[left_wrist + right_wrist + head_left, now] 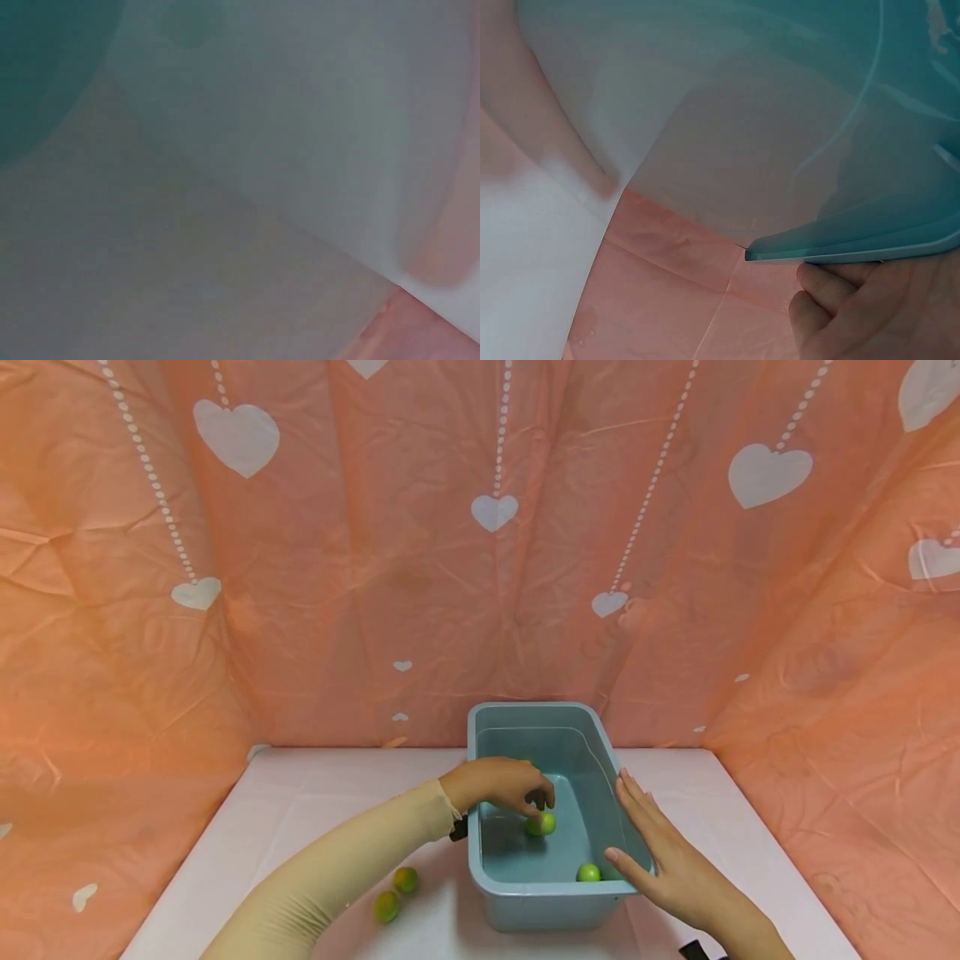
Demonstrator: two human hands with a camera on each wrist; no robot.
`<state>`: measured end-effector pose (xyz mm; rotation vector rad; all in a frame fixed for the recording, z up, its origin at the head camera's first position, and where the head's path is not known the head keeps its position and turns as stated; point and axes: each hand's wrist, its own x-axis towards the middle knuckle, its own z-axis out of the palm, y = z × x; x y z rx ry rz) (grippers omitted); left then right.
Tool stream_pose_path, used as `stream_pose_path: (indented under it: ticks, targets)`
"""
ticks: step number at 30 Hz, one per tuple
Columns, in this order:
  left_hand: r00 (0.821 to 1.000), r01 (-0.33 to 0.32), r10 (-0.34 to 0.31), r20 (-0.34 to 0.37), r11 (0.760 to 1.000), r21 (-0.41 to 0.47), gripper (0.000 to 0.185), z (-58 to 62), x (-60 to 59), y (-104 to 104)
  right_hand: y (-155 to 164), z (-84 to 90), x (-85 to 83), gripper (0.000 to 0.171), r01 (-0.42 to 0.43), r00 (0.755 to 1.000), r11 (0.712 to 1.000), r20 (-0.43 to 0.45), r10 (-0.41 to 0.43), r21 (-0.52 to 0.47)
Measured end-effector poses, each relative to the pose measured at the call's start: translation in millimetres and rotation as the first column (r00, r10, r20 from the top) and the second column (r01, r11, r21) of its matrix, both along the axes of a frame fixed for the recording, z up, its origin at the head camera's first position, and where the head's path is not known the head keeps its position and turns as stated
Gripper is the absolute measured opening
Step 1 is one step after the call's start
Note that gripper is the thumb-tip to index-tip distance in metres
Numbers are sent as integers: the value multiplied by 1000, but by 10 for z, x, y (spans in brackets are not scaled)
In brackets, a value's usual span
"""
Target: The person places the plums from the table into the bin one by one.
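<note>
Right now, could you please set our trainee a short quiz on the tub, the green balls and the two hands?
1. How many green balls lie on the table outside the blue tub?
2. True or false: the right hand lies with straight fingers against the tub's right rim.
3. Which hand touches a green ball inside the tub? A left, B right, C neither.

Key:
1. Two, near the left forearm.
2. True.
3. A: the left hand has its fingertips on the ball; a second ball lies untouched nearer the front wall.
</note>
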<state>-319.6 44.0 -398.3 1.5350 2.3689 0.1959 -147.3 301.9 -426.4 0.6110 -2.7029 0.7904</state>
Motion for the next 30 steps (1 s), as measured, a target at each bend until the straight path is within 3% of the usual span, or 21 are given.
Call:
stream_pose_path:
  ticks: [9, 17, 25, 30]
  targets:
    - [1000, -5, 6, -26, 1000, 11, 27, 1, 17, 10, -4, 7, 15, 88, 0, 1000, 1000, 5, 0, -9]
    - [999, -2, 6, -39, 995, 95, 26, -15, -3, 0, -8, -1, 21, 88, 5, 1000, 1000, 10, -5, -11]
    - [990, -112, 128, -52, 964, 240, 25, 35, 1, -69, -2, 5, 4, 88, 2, 1000, 1000, 1, -2, 6]
    - [991, -122, 133, -22, 955, 270, 26, 72, -3, -113, 0, -2, -3, 88, -1, 1000, 1000, 5, 0, 2]
